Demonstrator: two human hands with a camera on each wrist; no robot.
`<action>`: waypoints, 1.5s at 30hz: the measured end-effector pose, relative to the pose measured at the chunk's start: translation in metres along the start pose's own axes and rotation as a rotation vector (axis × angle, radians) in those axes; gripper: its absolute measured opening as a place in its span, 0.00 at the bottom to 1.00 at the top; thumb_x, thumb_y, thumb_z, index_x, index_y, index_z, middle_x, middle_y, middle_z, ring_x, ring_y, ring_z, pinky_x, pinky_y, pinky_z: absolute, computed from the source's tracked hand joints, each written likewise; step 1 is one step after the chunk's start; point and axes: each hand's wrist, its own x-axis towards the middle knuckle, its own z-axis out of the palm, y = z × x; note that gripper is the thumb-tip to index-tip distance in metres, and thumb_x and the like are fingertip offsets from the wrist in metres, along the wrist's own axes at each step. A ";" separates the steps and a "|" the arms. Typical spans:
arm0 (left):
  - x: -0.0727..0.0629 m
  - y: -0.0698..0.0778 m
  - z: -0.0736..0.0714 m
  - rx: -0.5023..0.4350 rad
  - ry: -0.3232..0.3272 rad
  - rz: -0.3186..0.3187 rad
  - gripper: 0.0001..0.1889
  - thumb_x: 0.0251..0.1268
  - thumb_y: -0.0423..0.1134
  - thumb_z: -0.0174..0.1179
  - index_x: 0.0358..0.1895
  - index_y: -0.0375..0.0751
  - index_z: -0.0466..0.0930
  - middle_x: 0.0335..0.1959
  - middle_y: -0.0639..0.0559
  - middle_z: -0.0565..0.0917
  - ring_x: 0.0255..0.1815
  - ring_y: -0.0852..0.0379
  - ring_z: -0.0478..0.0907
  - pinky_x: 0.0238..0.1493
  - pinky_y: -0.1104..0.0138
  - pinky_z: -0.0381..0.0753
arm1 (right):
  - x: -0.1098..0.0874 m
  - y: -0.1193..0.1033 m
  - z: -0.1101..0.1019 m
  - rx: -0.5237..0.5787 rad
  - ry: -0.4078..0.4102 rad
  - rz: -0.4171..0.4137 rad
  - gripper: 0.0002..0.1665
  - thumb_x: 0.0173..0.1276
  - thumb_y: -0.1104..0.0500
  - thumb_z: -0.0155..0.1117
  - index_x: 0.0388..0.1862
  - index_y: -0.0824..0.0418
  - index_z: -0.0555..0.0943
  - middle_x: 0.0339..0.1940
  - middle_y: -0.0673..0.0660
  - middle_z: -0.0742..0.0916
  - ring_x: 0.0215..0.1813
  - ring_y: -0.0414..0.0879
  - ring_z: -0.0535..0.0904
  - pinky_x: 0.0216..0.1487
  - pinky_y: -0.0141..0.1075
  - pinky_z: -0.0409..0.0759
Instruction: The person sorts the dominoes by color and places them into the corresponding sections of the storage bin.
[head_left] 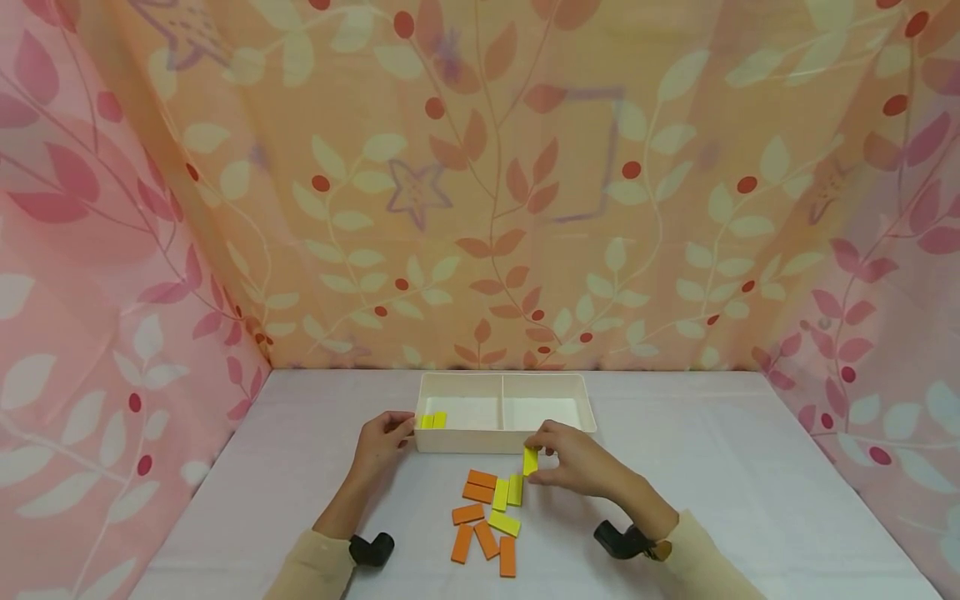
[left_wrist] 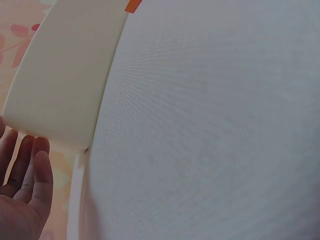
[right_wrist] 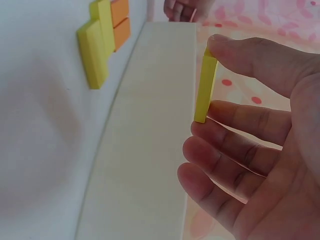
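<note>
Between thumb and fingers, my right hand (head_left: 573, 460) pinches a yellow block (right_wrist: 205, 87), flat and oblong, just in front of a cream two-compartment box (head_left: 480, 442). My left hand (head_left: 381, 446) touches the box's left end with its fingertips; the left wrist view shows those fingers (left_wrist: 42, 175) fairly straight against the wall. Two yellow blocks (head_left: 433, 421) lie in the left compartment at its near left corner. Before the box, several orange blocks (head_left: 478, 492) and three yellow blocks (head_left: 504, 523) lie loose on the white table.
A thin divider (head_left: 502, 402) splits the box into left and right compartments. Patterned curtains (head_left: 480, 208) enclose the table (head_left: 300, 467) at the back and both sides. Black wrist-worn cameras (head_left: 372, 550) stick out inward from both sleeves.
</note>
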 end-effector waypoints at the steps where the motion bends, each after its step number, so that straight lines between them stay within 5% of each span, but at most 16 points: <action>1: 0.000 0.000 0.000 -0.002 0.001 -0.002 0.14 0.69 0.39 0.59 0.51 0.34 0.80 0.46 0.40 0.84 0.41 0.55 0.81 0.41 0.68 0.81 | 0.001 0.000 -0.001 -0.004 0.006 -0.002 0.24 0.57 0.50 0.75 0.49 0.60 0.83 0.39 0.47 0.80 0.43 0.49 0.79 0.42 0.33 0.79; 27: 0.000 0.000 0.003 -0.018 -0.009 0.014 0.14 0.68 0.39 0.60 0.50 0.32 0.80 0.44 0.40 0.84 0.38 0.57 0.81 0.39 0.69 0.81 | 0.023 0.001 -0.019 -0.018 0.043 -0.060 0.25 0.56 0.51 0.75 0.50 0.60 0.83 0.40 0.47 0.81 0.43 0.49 0.79 0.43 0.32 0.78; 45: 0.002 -0.003 0.001 -0.014 0.001 -0.007 0.14 0.69 0.40 0.59 0.52 0.36 0.79 0.46 0.42 0.83 0.41 0.55 0.80 0.41 0.68 0.80 | 0.072 -0.006 -0.024 0.027 0.026 -0.082 0.25 0.57 0.51 0.74 0.51 0.61 0.83 0.41 0.54 0.83 0.45 0.51 0.79 0.42 0.31 0.76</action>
